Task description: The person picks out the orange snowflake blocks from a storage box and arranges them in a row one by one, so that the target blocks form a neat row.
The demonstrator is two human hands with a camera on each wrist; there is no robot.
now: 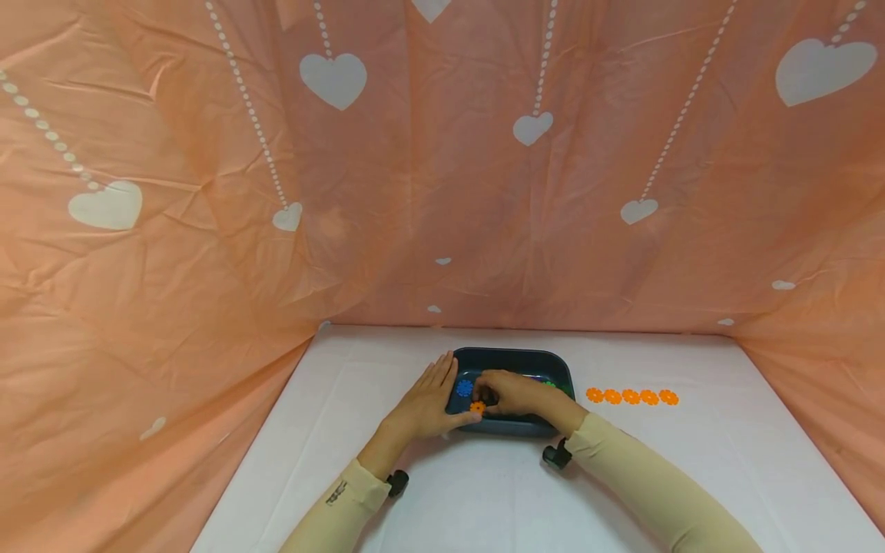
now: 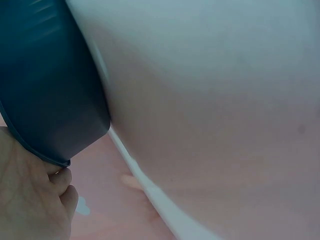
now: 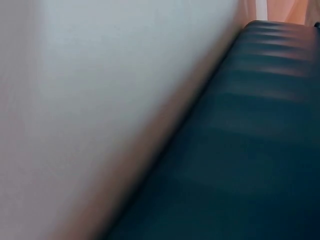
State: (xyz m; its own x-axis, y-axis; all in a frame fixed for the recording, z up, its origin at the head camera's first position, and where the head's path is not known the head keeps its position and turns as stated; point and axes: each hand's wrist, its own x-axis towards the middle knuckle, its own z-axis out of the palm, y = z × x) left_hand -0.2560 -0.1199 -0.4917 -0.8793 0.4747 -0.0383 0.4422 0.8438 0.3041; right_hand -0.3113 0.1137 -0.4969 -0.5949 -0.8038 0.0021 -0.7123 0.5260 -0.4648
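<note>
A dark blue-black plastic tray (image 1: pixel 508 355) stands on the white table. My left hand (image 1: pixel 426 399) rests along its left end with straight fingers, the thumb stretched over the front rim. In the left wrist view, part of that hand (image 2: pixel 32 195) touches the rim of the tray (image 2: pixel 55 85). My right hand (image 1: pixel 515 392) reaches into the tray over its front side, fingers curled, and its fingertips pinch an orange flower-shaped piece (image 1: pixel 478 407). A blue flower-shaped piece (image 1: pixel 464 388) lies at the tray's left. The right wrist view shows only the ribbed tray wall (image 3: pixel 240 150).
Right of the tray, several orange flower-shaped pieces (image 1: pixel 631 397) lie in a row on the white table (image 1: pixel 470 499). Inside the tray, a green piece (image 1: pixel 549 384) shows partly behind the right hand. An orange curtain with white hearts (image 1: pixel 470 192) hangs behind and at both sides.
</note>
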